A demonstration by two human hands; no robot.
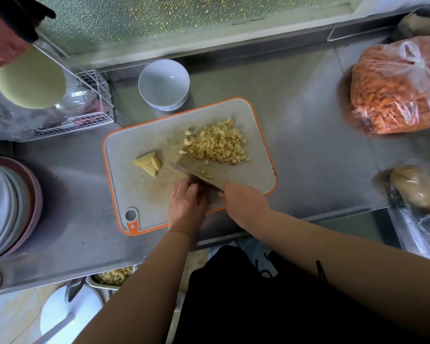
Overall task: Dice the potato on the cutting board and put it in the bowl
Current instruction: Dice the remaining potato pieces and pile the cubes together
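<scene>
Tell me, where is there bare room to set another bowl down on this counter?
Bare steel lies between the board and the carrot bag, right of the bowl. Another patch sits below the rack, between the plates and the board. The left edge and right corner are crowded.

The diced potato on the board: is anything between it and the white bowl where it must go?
Nothing visible blocks the way. The diced potato lies on the cutting board, and the bowl stands just beyond the board's far edge, empty. Only bare board lies between them. The knife is on the near side.
</scene>
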